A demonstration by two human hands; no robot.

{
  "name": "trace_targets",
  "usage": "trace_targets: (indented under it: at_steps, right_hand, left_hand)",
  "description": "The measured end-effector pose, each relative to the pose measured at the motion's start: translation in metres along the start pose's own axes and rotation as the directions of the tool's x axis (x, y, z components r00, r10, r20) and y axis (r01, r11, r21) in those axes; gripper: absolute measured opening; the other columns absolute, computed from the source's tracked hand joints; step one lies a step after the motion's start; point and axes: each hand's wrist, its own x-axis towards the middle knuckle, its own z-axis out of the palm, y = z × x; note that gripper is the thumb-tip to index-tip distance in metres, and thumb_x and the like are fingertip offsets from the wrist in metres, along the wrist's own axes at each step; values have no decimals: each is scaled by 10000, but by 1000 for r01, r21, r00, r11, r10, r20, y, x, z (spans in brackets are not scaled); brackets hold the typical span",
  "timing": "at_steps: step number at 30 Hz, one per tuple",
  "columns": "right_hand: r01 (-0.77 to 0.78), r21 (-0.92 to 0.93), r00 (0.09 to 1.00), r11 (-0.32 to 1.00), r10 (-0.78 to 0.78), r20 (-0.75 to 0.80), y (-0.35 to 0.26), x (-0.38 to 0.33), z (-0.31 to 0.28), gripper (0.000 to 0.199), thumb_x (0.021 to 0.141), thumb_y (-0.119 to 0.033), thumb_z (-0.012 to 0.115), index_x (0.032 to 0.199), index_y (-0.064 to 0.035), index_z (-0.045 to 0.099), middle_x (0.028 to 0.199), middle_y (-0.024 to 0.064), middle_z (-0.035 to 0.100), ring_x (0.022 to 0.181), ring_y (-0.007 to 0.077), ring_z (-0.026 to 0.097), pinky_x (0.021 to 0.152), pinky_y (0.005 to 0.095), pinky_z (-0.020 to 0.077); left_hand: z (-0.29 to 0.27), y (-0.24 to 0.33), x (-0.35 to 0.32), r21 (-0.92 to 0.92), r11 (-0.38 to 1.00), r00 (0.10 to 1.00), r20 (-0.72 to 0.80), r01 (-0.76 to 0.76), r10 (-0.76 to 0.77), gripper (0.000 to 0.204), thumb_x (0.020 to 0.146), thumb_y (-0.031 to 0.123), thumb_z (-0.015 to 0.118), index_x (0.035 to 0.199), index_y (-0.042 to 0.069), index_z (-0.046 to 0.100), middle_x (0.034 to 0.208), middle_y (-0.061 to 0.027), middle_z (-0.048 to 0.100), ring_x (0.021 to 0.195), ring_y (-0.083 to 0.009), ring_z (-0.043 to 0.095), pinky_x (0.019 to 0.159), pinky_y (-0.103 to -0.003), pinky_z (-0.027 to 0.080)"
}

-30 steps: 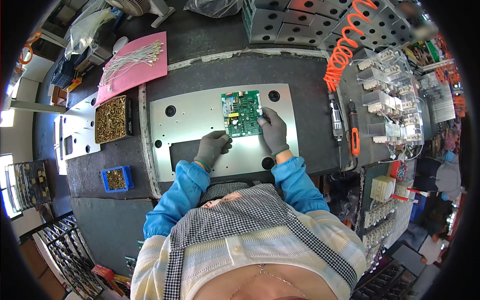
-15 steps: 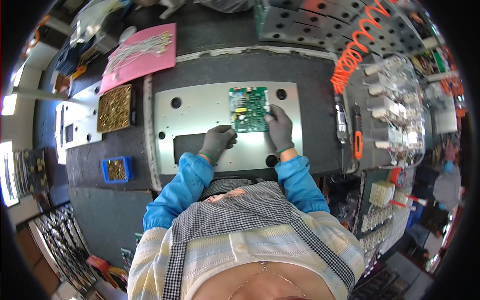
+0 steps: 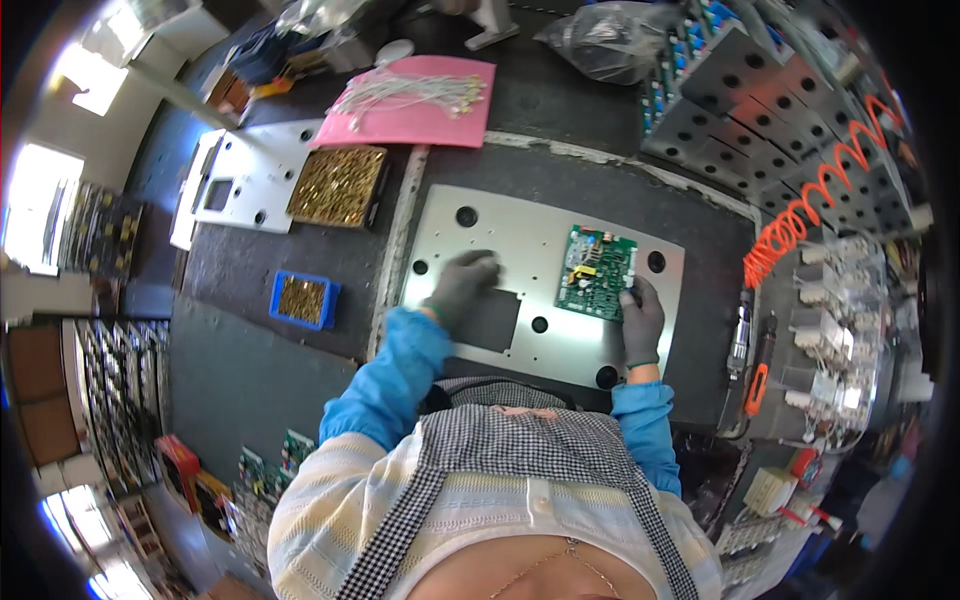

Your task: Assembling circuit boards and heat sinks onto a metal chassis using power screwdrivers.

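— What is lying at the back of the bench?

— A pink sheet (image 3: 420, 100) with thin white wires (image 3: 410, 92) spread over it. Just in front of it stands a tray of brass parts (image 3: 337, 186), and beside that tray a white panel (image 3: 245, 180) with holes.

— And nearer to us, on the left?

— A small blue box (image 3: 303, 299), also with brass pieces inside, on the dark mat.

— The right side looks crowded.

— Yes. An orange coiled hose (image 3: 815, 205) hangs there, above grey blocks (image 3: 740, 100) with round holes. A tool with an orange handle (image 3: 757, 380) lies near the edge, and a clear plastic bag (image 3: 610, 35) sits at the far end.
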Motion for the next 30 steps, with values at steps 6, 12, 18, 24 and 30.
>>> trace_targets:
  at_steps: [6,12,18,24,30]
  right_hand:
    - [104,-10,994,995,-104,-18,6,6,20,462,895,-197,646,1325,-30,622,1170,173,712,1095,321,687,974,408,533]
    - [-125,-108,992,986,126,-3,-25,-13,-33,577,920,-285,675,1419,-31,533,1384,200,578,1261,353,598,1080,431,467]
    - [-261,-335,905,905,108,-411,16,-36,-136,523,914,-289,673,1365,-43,578,1363,216,583,1271,393,552,1087,469,444]
    - [-643,-427,687,636,234,-687,38,-42,-222,675,877,-359,721,1444,-75,490,1437,213,526,1350,400,485,1157,502,361]
    - [-621,-572,759,537,226,-611,74,-38,-229,832,843,-389,771,1513,-59,403,1523,213,461,1425,409,421,1166,519,337]
  left_hand:
    - [-259,94,60,-235,947,974,-99,-221,203,474,965,293,703,1367,50,639,1117,-86,724,978,-193,664,887,-306,524]
    - [52,129,259,-139,989,851,524,54,27,457,971,293,701,1357,58,631,1098,-77,703,957,-186,644,862,-303,515]
    - [108,134,268,-126,983,779,627,133,-25,438,977,292,698,1346,68,623,1076,-66,677,933,-177,621,831,-299,505]
    - [108,145,279,-123,977,759,649,176,-55,418,984,291,695,1334,77,614,1053,-55,651,908,-169,597,801,-295,495]
    - [97,136,253,-147,965,769,634,216,-75,399,990,291,692,1322,87,605,1030,-44,625,884,-160,573,770,-291,486]
